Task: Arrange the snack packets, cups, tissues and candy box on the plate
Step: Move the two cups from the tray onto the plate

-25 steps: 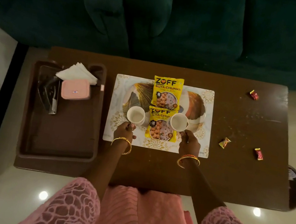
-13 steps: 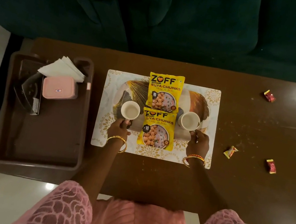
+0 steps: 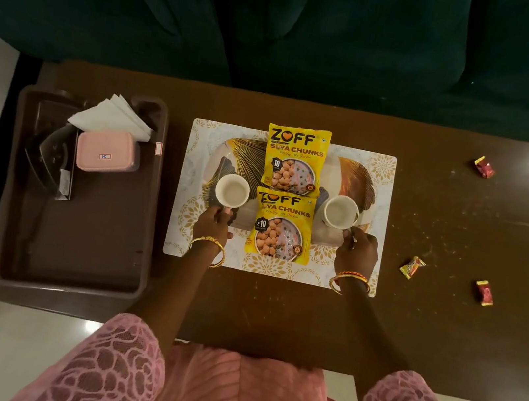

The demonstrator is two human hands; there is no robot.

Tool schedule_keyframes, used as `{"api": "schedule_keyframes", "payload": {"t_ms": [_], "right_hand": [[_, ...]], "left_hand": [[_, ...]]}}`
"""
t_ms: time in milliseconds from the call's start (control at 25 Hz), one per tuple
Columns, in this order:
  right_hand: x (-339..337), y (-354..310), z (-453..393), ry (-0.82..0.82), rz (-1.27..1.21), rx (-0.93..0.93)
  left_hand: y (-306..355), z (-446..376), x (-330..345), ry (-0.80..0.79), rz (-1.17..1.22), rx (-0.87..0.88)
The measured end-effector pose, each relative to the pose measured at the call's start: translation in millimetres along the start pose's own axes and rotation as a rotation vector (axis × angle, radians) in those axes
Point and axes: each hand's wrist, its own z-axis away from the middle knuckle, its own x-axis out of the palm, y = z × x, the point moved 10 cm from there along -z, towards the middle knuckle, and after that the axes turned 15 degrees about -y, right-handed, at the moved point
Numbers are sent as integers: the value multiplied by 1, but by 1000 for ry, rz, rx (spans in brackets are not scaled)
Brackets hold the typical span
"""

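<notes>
Cups are the step in hand right now: the left cup (image 3: 232,190) and the right cup (image 3: 341,212) are both set on the plate (image 3: 352,176), one on each side of the near snack packet (image 3: 281,226), with the far snack packet (image 3: 295,160) lined up behind it down the middle. Each cup is pinched at its near edge, the left hand (image 3: 214,225) curled onto the left cup and the right hand (image 3: 357,249) onto the right one. Whether a handle is being held can't be made out, since the fingers cover that bit.

Doing this well looks like a matter of symmetry. The cups should be kept level with each other and just beside the packet without being shoved under or onto it. The right cup sits closer to the plate's rim, so it could be nudged inward a touch before it's let go. Fingers are best lifted straight off so neither cup gets tipped or dragged.

Not done yet by the look of it: the tissues (image 3: 112,115) and the pink candy box (image 3: 107,152) are sitting in the brown tray (image 3: 76,240) off to the left on the surface (image 3: 409,327), well apart from the plate. Room for them should be kept free.
</notes>
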Motion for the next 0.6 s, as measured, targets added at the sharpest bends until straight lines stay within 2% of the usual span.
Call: {"api": "schedule_keyframes", "payload": {"t_ms": [320, 600], "right_hand": [[-6, 5, 2, -34, 71, -6], [-5, 12, 12, -29, 91, -8]], "left_hand": [[1, 3, -2, -12, -144, -21], [-12, 10, -3, -26, -36, -82]]}}
